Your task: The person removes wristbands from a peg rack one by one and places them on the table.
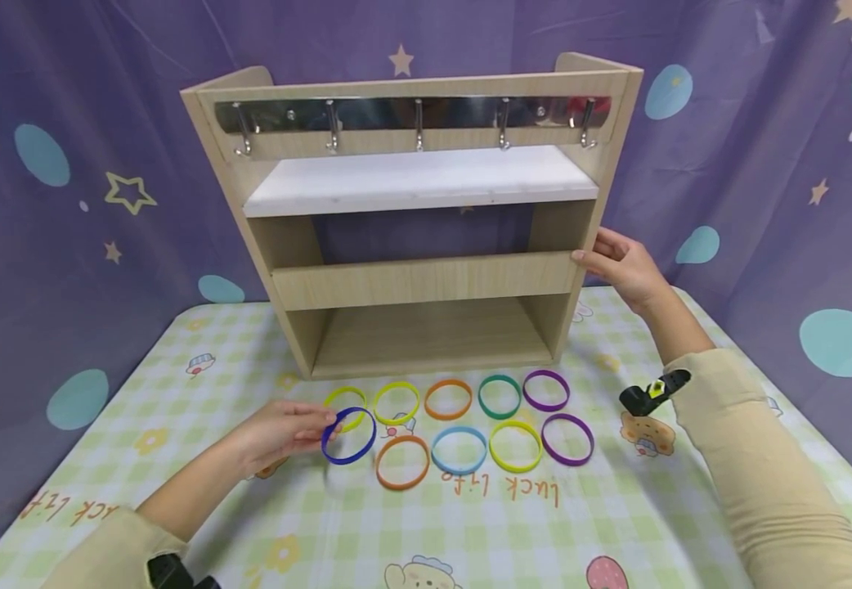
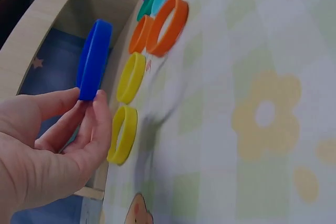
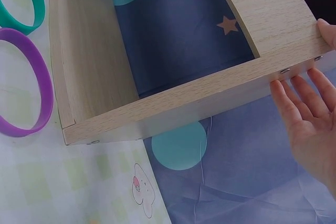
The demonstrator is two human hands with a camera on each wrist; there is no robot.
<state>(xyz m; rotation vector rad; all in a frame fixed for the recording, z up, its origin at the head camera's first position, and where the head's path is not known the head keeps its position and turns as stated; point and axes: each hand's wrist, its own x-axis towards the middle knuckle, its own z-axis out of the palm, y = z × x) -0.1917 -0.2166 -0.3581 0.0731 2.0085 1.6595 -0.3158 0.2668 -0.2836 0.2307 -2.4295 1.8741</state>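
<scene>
A blue silicone wristband (image 1: 348,436) is pinched between the thumb and fingertips of my left hand (image 1: 284,433). In the left wrist view the wristband (image 2: 94,60) stands up from the fingertips, held above the table. My right hand (image 1: 628,266) holds the right side panel of a wooden shelf (image 1: 426,282), thumb at the front edge and fingers against the outer face. In the right wrist view those fingers (image 3: 302,98) rest against the panel beside small screw heads. A metal rail (image 1: 378,114) with several hooks runs across the shelf's upper front; the hooks are bare.
Two rows of wristbands lie before the shelf, among them an orange one (image 1: 402,462), a light blue one (image 1: 459,450), a green one (image 1: 499,397) and a purple one (image 1: 567,439). A checked tablecloth (image 1: 352,532) covers the table; a purple curtain (image 1: 102,270) hangs behind.
</scene>
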